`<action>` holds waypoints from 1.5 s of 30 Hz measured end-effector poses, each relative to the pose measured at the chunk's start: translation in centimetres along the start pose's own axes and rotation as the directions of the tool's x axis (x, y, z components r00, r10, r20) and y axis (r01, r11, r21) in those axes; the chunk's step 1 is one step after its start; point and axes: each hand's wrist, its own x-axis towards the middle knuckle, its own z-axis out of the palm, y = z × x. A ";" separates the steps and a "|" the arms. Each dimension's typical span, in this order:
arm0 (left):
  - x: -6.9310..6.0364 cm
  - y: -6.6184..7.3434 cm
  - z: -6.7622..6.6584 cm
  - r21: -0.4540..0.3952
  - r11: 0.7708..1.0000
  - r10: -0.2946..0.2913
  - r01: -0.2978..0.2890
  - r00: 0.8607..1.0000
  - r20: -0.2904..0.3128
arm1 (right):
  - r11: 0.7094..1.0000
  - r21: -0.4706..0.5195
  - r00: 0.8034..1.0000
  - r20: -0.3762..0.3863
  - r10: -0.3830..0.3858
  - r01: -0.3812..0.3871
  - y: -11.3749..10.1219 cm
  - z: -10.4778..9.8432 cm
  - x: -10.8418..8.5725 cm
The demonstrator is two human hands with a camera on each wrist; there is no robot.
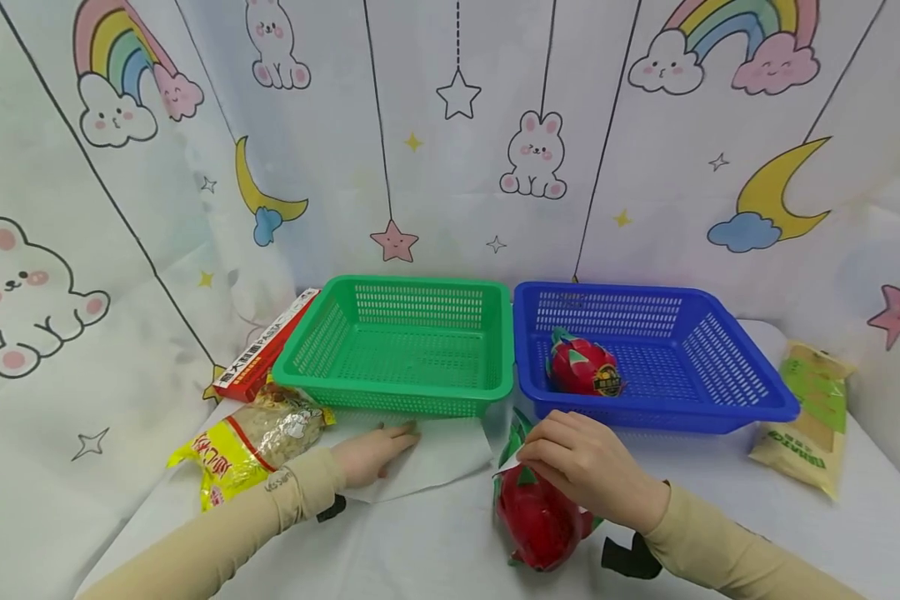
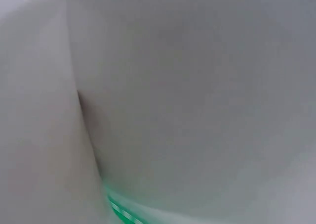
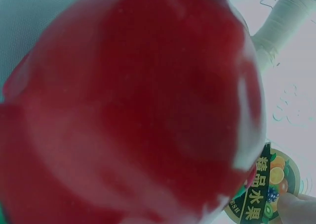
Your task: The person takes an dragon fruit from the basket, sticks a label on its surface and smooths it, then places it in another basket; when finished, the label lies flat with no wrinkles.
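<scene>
- Pinching a thin, round, fruit-printed sticker [image 3: 266,184], the right hand [image 1: 585,458] works at the glossy red, green-scaled dragon fruit [image 1: 543,525] on the table's near side, below the blue plastic basket [image 1: 667,408].
- Left hand [image 1: 371,457] lies with loose, extended fingers on a white paper sheet [image 1: 438,454], gripping nothing.
- I'd hold the sticker by its edge, choose smooth skin, then press from the middle outward.

Your right hand [image 1: 588,465] hides part of the dragon fruit [image 1: 542,529]; right wrist view crops it. Your fingertip [image 3: 298,209] covers some of the sticker [image 3: 257,197]. Left wrist's blurred, green basket [image 2: 123,214] cut off.
</scene>
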 end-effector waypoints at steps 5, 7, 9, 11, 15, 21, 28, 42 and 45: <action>-0.1 -1.1 0.2 0.048 0.999 0.019 -0.019 1.000 -0.008 | 1.000 -0.002 1.000 -0.006 0.011 -0.011 0.0 -0.2 -0.2; -0.2 -1.3 0.3 0.068 0.997 0.023 -0.022 1.000 -0.011 | 1.000 -0.003 1.000 -0.008 0.016 -0.016 0.0 -0.3 -0.3; -0.2 -1.4 0.4 0.082 0.996 0.035 -0.033 0.999 -0.020 | 1.000 -0.006 1.000 -0.004 0.028 -0.028 0.0 -0.4 -0.4; -0.2 -1.4 0.4 0.106 0.994 0.044 -0.040 0.999 -0.031 | 0.999 -0.012 0.999 0.006 0.048 -0.048 0.1 -0.6 -0.5; 0.0 -1.2 0.4 0.151 0.986 0.082 -0.071 0.994 -0.072 | 0.995 -0.030 0.995 0.024 0.094 -0.093 0.3 -1.1 -0.6; 0.0 -0.7 -0.2 0.161 0.983 0.109 -0.087 0.985 -0.133 | 0.994 -0.050 0.995 -0.011 0.097 -0.097 0.5 -1.6 -0.9; 0.2 1.2 -1.7 0.173 0.981 0.119 -0.090 0.979 -0.167 | 0.977 -0.027 0.977 0.016 0.212 -0.212 0.7 -2.5 -1.7; 3.9 10.7 -2.8 -0.032 0.949 0.301 -0.314 0.931 -0.207 | 0.969 0.053 0.970 0.018 0.243 -0.243 0.7 -3.1 -2.9; 4.5 11.2 -2.3 -0.047 0.937 0.330 -0.346 0.921 -0.207 | 0.958 0.136 0.967 0.062 0.246 -0.252 0.7 -3.3 -3.1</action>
